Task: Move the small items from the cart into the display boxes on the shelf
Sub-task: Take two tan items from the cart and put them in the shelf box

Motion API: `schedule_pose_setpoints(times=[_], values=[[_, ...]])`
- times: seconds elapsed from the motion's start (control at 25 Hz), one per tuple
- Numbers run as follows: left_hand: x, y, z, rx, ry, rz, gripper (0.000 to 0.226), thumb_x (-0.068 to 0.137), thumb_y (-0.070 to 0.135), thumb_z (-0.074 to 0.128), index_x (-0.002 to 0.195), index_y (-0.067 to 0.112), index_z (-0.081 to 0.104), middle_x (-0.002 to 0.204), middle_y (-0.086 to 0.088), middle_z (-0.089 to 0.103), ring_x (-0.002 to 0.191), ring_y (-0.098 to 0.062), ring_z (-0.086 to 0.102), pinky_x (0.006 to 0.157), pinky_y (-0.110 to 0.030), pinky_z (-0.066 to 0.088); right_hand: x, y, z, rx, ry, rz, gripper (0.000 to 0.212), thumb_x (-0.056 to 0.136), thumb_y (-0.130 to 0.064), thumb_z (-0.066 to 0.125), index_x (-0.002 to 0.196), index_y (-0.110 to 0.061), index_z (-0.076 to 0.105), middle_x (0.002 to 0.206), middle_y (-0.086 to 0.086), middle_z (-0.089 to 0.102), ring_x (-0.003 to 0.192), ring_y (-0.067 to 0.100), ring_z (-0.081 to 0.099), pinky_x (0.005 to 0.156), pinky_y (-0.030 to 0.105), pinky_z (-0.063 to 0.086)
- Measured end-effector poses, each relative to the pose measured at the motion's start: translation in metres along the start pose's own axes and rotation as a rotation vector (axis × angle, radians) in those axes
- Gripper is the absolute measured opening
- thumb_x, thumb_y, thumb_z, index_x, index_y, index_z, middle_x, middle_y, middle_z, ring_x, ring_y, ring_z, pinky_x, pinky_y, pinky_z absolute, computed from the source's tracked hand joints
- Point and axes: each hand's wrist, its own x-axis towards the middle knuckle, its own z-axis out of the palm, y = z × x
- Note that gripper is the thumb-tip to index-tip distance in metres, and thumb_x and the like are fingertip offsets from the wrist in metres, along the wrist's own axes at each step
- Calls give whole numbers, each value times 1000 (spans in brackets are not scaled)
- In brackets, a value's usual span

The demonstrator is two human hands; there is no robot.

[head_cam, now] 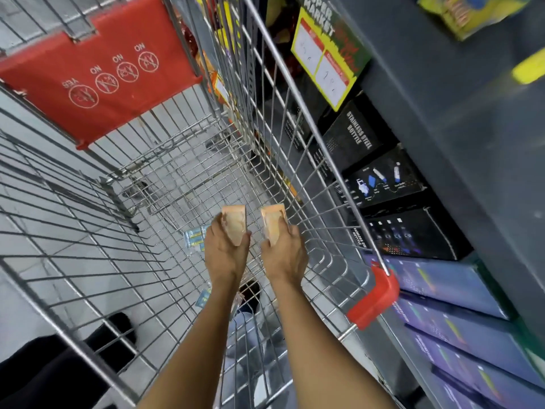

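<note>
- Both bare arms reach down into the wire cart (165, 184), and the two hands sit side by side, near each other but not touching.
- The left hand (225, 252) is clamped on a small peach-coloured packet (234, 224), fingers wrapped around its lower half, so the top of the packet sticks out beyond the fingertips.
- The right hand (284, 253) grips a second peach packet (273, 224) in the same way, its top also poking out past the fingers.
- The two packets are held apart, with a gap of open cart wire between them.
- Just left of the left hand, on the cart floor, lies a small blue and clear packet (194, 239).
- Beneath the left forearm, nearer the person, another small blue packet (204, 298) lies on the cart floor, partly hidden by the arm.
- Beyond the hands, at the far end of the cart, hangs a red flap (100, 84) printed with white circle signs.
- To the right of the right hand runs the cart's side wall, ending in a red corner bumper (373, 296) beside the right forearm.
- Further right of that stands a dark shelf (472, 143) holding black boxes (383, 178) and, closer to the person, purple boxes (442, 290).
- A yellow price tag (327, 57) hangs on the shelf well beyond the right hand.
</note>
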Motion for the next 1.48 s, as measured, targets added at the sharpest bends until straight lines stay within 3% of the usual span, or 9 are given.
schedule_pose_setpoints(times=[0.44,0.56,0.68,0.84,0.96,1.12,1.2,1.36,1.48], values=[[2,187,-118,-204,285,287,53,79,36,69,119,6,50,108,-18,55,101,-33,51,86,-43,41,-36,-83,-178,161,478,-390,53,70,-21,72,120,-13,56,110,12,61,84,34,63,63,39,54],[-10,252,-137,-303,291,392,50,79,29,71,118,5,51,110,-20,54,104,-33,48,87,-30,34,-32,-86,-245,205,665,-410,52,70,-23,74,118,-14,57,104,13,64,82,34,63,59,38,55],[-34,312,-133,-366,209,543,51,78,30,69,120,7,51,113,-17,53,106,-29,46,86,-18,28,-35,-56,-308,225,827,-379,49,70,-22,75,117,-15,60,114,15,63,88,33,65,58,38,56],[-87,368,-91,-363,-8,695,57,79,42,62,124,10,49,117,-16,50,110,-28,43,92,-35,37,-52,19,-363,257,964,-235,42,76,-23,66,117,-15,60,116,17,60,92,36,64,65,44,58],[-144,397,-48,-373,-204,808,49,78,34,69,118,12,52,115,-16,52,107,-30,45,87,-28,35,-77,93,-389,215,1059,-82,47,77,-34,52,118,-12,58,114,19,58,87,37,63,64,40,54],[-206,417,6,-236,-428,1026,50,76,50,53,108,12,55,102,-13,61,97,-32,50,85,-33,37,-111,170,-402,147,1074,210,43,81,-38,56,117,-13,57,117,22,54,89,41,61,66,42,53],[-223,423,24,-113,-469,1031,51,73,53,49,106,15,54,101,-11,61,97,-33,51,85,-39,41,-121,190,-395,151,1068,250,44,78,-42,53,112,-15,54,116,25,54,88,46,61,63,47,53],[-240,429,41,-19,-505,971,45,78,37,64,112,10,55,108,-20,55,100,-38,49,86,-43,43,-134,209,-376,164,1011,266,40,78,-27,69,109,-6,57,112,29,54,81,47,61,58,47,53],[-235,429,44,-17,-531,1022,36,89,29,53,121,12,55,122,-18,51,109,-38,46,93,-42,38,-133,209,-379,161,1033,246,39,87,-38,47,108,-8,60,111,23,57,82,42,60,64,47,55]])
